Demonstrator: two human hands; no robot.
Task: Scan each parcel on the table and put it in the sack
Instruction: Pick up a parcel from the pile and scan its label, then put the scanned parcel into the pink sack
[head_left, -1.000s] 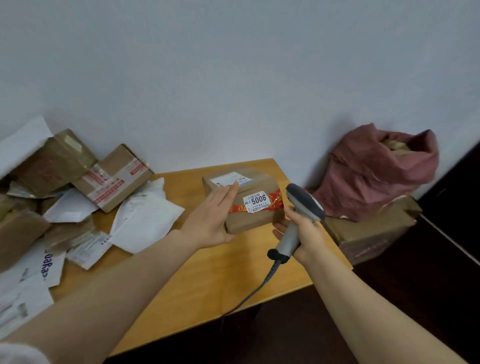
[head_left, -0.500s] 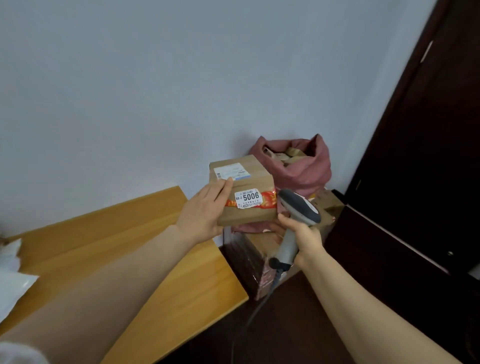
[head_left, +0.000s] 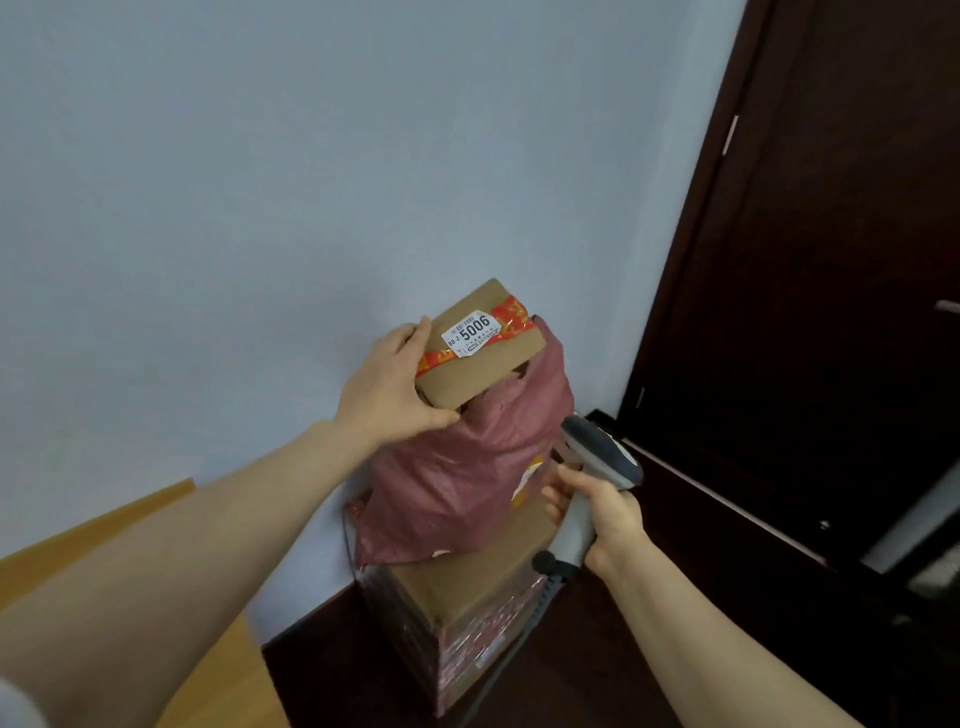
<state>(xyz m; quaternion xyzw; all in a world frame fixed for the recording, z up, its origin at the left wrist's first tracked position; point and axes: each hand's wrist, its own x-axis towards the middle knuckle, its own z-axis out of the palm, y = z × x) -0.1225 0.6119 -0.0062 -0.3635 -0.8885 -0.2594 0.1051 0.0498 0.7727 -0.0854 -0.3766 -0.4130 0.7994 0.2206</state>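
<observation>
At the near left, a corner of the wooden table (head_left: 228, 680) is showing beneath the person's left forearm, which is reaching far and to the right.

At the near right, the right hand (head_left: 605, 522) is grasping the grey handle of a barcode scanner (head_left: 597, 460), fingers wrapped round it. The scanner's dark-topped head is pointing up and to the far left, just beside the sack's right side. Its cable (head_left: 527, 621) is trailing down from the handle's base towards the dark floor.

Just left of the scanner, a large cardboard box (head_left: 467, 590) with patterned tape on its sides is standing on the floor against the wall. The dull red sack (head_left: 467, 467) is sitting on top of this box with its mouth opening upward.

The parcel (head_left: 493, 364), a small brown carton, is tilting at the sack's mouth, its lower edge dipping inside the rim and its upper part sticking out. A band of red patterned tape and a white sticker reading 5006 are facing the camera. The left hand (head_left: 387, 395) is gripping the parcel's left end, fingers over its far edge and thumb along its near lower corner.

Farther off, the pale wall (head_left: 260, 182) is filling the background, and a dark brown door (head_left: 831, 260) is standing at the far right.
</observation>
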